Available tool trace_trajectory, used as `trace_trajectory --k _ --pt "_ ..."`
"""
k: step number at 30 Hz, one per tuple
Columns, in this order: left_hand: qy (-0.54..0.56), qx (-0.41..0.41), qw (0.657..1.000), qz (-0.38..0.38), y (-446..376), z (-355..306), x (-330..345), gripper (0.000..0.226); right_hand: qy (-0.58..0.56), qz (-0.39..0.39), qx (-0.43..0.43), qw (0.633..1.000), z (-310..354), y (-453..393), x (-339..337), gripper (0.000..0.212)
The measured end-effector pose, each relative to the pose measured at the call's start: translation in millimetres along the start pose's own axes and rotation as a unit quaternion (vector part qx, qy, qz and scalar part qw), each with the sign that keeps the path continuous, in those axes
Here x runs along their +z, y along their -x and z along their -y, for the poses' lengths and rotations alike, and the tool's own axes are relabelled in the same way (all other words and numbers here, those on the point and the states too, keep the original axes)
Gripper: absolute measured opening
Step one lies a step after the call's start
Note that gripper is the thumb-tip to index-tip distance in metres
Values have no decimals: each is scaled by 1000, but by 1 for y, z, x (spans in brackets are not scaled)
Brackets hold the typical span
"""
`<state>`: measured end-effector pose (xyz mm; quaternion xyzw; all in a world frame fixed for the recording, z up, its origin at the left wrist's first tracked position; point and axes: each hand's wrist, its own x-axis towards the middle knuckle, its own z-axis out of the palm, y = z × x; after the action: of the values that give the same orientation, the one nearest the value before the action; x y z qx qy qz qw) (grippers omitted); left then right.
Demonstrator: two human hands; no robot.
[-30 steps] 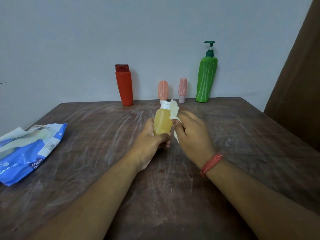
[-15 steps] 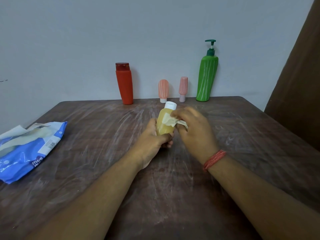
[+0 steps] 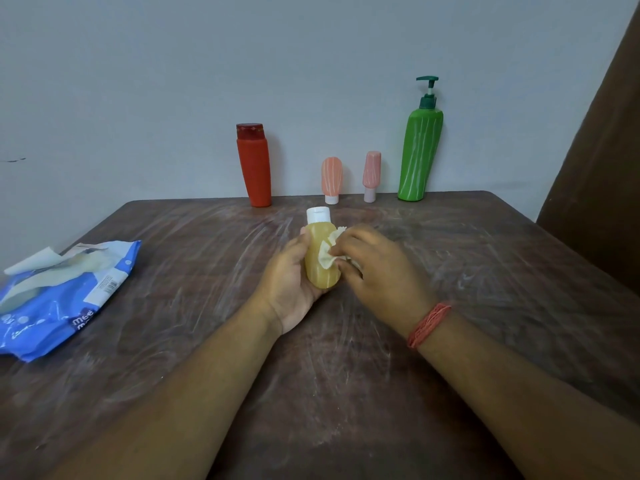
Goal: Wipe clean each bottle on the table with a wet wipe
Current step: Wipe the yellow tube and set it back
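Two hands share the work: the left hand (image 3: pixel 291 282) grips the small yellow plastic bottle (image 3: pixel 320 258) above the scuffed brown table (image 3: pixel 485 258), steadying it, so the right hand (image 3: pixel 377 271) can press the pinched white wet wipe (image 3: pixel 329 251) against its side.

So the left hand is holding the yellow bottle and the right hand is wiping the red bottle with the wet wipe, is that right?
Not quite. The head view shows the right hand pressing the wet wipe against the yellow bottle, the same one the left hand holds. The red bottle stands untouched by the wall.
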<state>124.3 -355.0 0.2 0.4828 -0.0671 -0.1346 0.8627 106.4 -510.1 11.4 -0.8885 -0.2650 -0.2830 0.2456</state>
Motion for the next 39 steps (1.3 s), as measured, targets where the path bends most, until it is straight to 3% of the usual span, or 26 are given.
trace_trajectory --k 5,9,14,19,23,28,33,37,39 --pt "104 -9 994 18 -1 -4 -2 47 -17 64 -27 997 3 3 6 8" --pt "128 -2 990 51 -1 -3 1 39 -17 -47 24 998 3 0 4 7" --pt "123 23 992 4 0 -5 -5 44 -32 29 -12 999 2 2 6 8" --pt "108 10 994 5 2 -1 0 38 -44 -40 22 998 0 1 3 6" --pt "135 33 990 -27 0 -8 -4 38 -27 71 -25 997 3 4 7 8" --pt "99 -20 995 13 1 4 3 39 -25 -53 18 998 2 0 5 5" --pt "95 -2 995 2 -6 3 -7 29 -50 32 -43 997 1 4 4 6" --pt "44 13 999 12 -1 5 3 24 -74 -85 22 993 2 0 -1 2" --pt "31 14 999 13 0 8 7 21 -91 -82 29 992 1 0 -2 4"
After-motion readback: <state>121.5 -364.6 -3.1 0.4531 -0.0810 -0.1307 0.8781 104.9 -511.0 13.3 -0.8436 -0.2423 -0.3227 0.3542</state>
